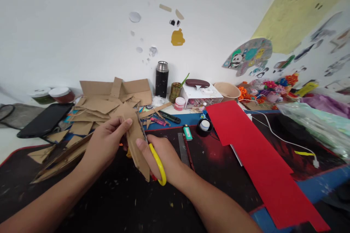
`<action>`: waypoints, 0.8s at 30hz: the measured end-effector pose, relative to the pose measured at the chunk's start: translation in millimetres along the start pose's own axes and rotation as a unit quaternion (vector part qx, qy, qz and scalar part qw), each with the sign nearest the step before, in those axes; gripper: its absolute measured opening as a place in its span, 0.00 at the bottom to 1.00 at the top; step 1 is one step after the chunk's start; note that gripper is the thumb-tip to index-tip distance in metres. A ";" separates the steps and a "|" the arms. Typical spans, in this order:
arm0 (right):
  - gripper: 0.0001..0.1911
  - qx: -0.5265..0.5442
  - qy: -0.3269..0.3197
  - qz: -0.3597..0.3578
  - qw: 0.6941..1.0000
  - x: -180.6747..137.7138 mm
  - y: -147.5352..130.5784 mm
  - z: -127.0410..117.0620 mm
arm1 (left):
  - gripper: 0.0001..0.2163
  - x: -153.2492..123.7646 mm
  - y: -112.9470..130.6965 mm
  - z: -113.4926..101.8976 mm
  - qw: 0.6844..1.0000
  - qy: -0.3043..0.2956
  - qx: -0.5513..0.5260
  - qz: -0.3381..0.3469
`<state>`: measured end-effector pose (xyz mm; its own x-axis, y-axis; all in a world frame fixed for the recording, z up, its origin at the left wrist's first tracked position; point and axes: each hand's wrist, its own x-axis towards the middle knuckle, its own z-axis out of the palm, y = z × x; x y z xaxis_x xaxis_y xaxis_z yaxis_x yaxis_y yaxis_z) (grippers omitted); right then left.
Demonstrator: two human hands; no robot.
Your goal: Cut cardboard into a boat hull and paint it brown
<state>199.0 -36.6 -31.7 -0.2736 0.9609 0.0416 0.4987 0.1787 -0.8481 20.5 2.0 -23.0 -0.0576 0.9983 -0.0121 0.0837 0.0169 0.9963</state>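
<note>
My left hand [109, 138] pinches a long strip of brown cardboard [135, 136] between thumb and fingers, holding it tilted above the dark mat. In my right hand [161, 153] is a pair of scissors [158, 164] with yellow handles. Their blades lie along the strip's right edge; whether they are cutting into it I cannot tell. The right thumb rests near the strip's lower half. Behind the left hand is a pile of cardboard scraps [101, 105]. A folded piece of cardboard [65, 156] lies beside the left forearm.
A large red sheet [254, 156] spans the right side. Near the middle lie a ruler [183, 149], a green lighter [187, 132] and a utility knife [171, 117]. A black flask [162, 82] and tissue box [202, 94] stand by the wall. At left is a black phone [45, 120].
</note>
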 end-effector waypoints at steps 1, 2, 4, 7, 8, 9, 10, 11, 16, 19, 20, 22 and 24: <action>0.23 -0.004 0.002 0.000 1.000 0.0 0.1 0.1 | 0.22 0.4 -0.8 -0.3 1.000 -0.001 0.001 -0.001; 0.23 -0.007 0.003 -0.001 1.000 0.0 0.4 0.3 | 0.22 0.6 -1.3 -0.7 1.000 -0.002 0.002 -0.003; 0.22 -0.012 0.003 0.001 1.000 0.0 0.7 0.5 | 0.22 0.5 -1.6 -1.4 1.000 -0.003 0.000 -0.006; 0.23 -0.019 0.001 0.003 1.000 -0.3 0.0 0.4 | 0.22 0.0 -1.5 -2.0 1.000 -0.004 -0.001 -0.005; 0.23 -0.019 0.000 0.005 1.000 -0.3 -0.2 0.4 | 0.22 0.1 -1.6 -2.0 1.000 -0.005 -0.001 -0.006; 0.23 -0.017 0.000 0.007 1.000 -0.3 -0.3 0.5 | 0.22 0.3 -1.9 -1.9 1.000 -0.006 -0.004 -0.006; 0.24 -0.014 0.000 0.008 1.000 -0.2 -0.1 0.7 | 0.22 0.6 -2.2 -1.8 1.000 -0.007 -0.008 -0.007; 0.24 -0.010 0.001 0.008 1.000 0.0 0.4 1.1 | 0.22 0.8 -2.6 -1.7 1.000 -0.010 -0.012 -0.008; 0.24 -0.005 0.003 -0.005 1.000 0.7 4.2 2.6 | 0.21 0.0 -1.6 -1.7 1.000 -0.009 -0.013 -0.006; 0.24 -0.009 0.002 0.002 1.000 0.2 3.0 1.8 | 0.20 -0.8 0.4 -0.9 1.000 -0.006 -0.019 -0.006; 0.24 -0.009 0.002 0.004 1.000 -0.1 2.3 1.6 | 0.20 -0.8 0.7 -0.5 1.000 -0.004 -0.024 -0.007; 0.25 -0.003 0.002 0.002 1.000 -0.7 1.1 1.4 | 0.20 -0.4 0.7 0.3 1.000 -0.005 -0.030 -0.007; 0.25 0.004 0.005 -0.004 1.000 -1.2 0.9 1.8 | 0.20 0.0 0.1 0.9 0.999 -0.005 -0.032 -0.007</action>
<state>198.3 -37.9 -33.5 -0.2701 0.9613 0.0538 0.4899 0.1854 -0.8518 21.4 2.0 -23.0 -0.0474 0.9985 -0.0274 0.0183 0.0283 0.9994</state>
